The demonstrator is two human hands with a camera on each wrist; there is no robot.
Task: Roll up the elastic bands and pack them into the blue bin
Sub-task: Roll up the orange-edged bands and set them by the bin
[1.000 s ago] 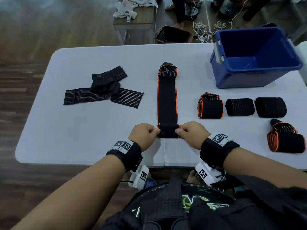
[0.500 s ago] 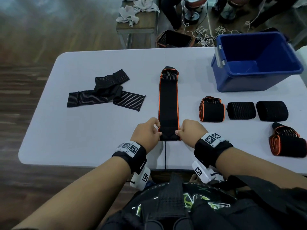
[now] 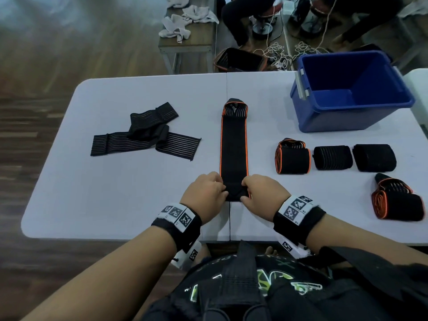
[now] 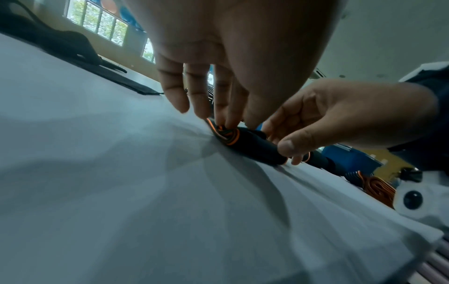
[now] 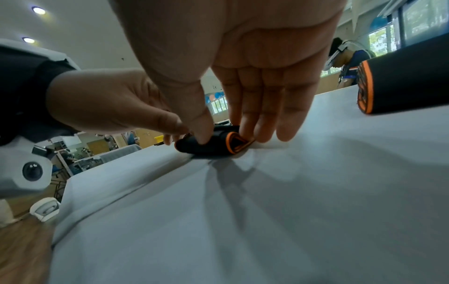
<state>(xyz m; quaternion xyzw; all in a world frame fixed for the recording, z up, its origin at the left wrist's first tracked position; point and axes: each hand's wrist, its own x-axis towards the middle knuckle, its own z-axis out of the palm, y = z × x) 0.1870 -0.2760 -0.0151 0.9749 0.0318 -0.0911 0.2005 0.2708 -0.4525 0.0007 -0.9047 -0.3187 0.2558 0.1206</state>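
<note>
A long black band with orange edges (image 3: 234, 144) lies straight down the middle of the white table (image 3: 115, 193). Its near end is a small tight roll (image 4: 250, 143) (image 5: 209, 143). My left hand (image 3: 205, 195) pinches the roll's left end with fingers and thumb. My right hand (image 3: 259, 195) pinches its right end the same way. The blue bin (image 3: 347, 93) stands at the table's far right with nothing in it. Several rolled bands (image 3: 293, 157) lie in front of the bin.
Loose black striped bands (image 3: 143, 135) lie in a heap on the table's left half. One more orange-edged roll (image 3: 398, 202) (image 5: 401, 76) sits near the right edge. Behind the table stand a bench with white cloths (image 3: 187, 22), cables and people's legs.
Both hands have moved a little forward along the band, and the roll at its near end has grown thicker. The flat part of the band is shorter.
</note>
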